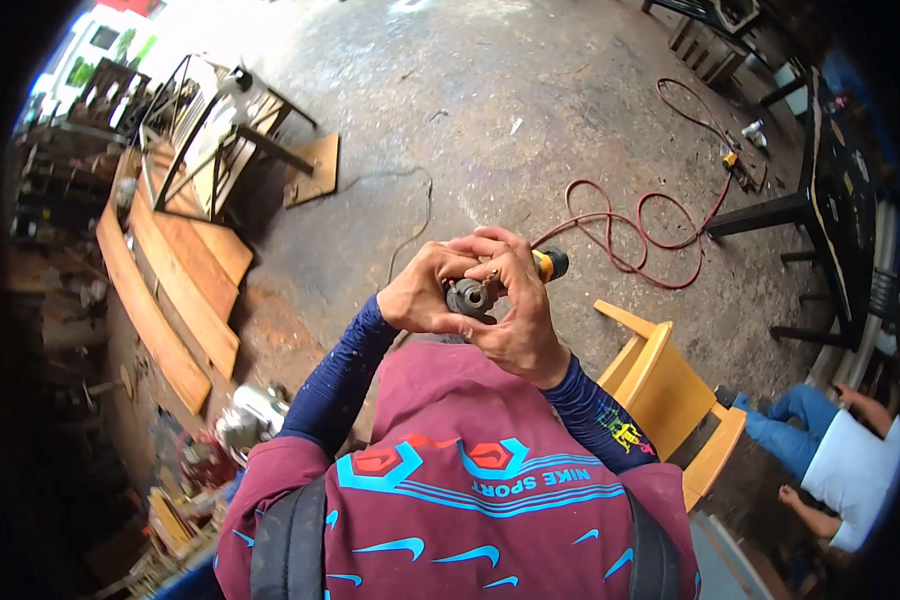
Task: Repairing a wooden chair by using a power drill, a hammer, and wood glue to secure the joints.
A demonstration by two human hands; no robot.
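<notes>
In front of my chest I hold a yellow and black power tool [548, 264] with both hands, its round dark grey metal front [469, 297] facing up toward me. My left hand [432, 285] is curled round the left side of that front end, thumb beneath it. My right hand [515, 308] wraps the other side, fingers arched over the top and touching the left fingers. A small brassy piece shows between the fingers, too small to make out. Much of the tool's body is hidden by my hands.
Wooden planks [160, 295] and a metal frame [220, 150] lie left. A red hose [646, 270] coils ahead, near a dark table [830, 240]. A yellow wooden chair [670, 400] is at my right, where another person [850, 480] sits low. A silver machine [255, 425] is lower left.
</notes>
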